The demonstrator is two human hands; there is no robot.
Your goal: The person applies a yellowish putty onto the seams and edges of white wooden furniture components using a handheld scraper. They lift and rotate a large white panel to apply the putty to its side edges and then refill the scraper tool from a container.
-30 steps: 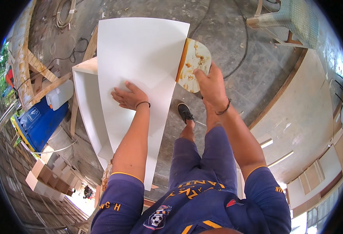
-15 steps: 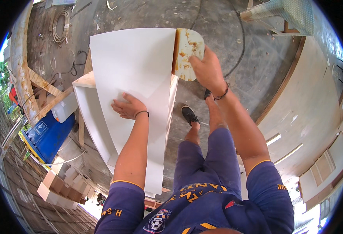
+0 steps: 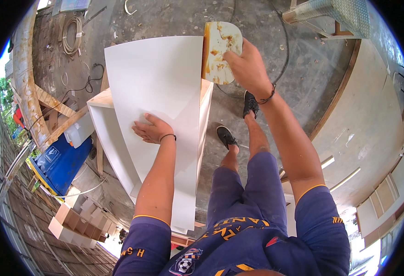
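Note:
A long white panel point(image 3: 160, 69) lies over a white box-like cabinet carcass point(image 3: 104, 126), its far end overhanging. My left hand point(image 3: 153, 128) rests on the panel, palm down with the fingers a little apart. At the panel's far right edge, my right hand point(image 3: 248, 64) grips a flat whitish spreader point(image 3: 222, 50) with the thumb on top. Brown, glue-like smears spot the spreader's face, and a thick amber band runs along its left side, against or very close to the panel edge. My right fingers underneath are hidden.
A blue bin point(image 3: 61, 161) stands to the left, beside a white plastic jug point(image 3: 80, 131) and wooden framing point(image 3: 57, 101). A coiled cable point(image 3: 72, 34) lies on the concrete floor. A large board point(image 3: 363, 124) stretches along the right, below a patterned stool point(image 3: 337, 18).
My right hand has moved the spreader a little farther away along the panel's right edge. The left hand stays on the panel.

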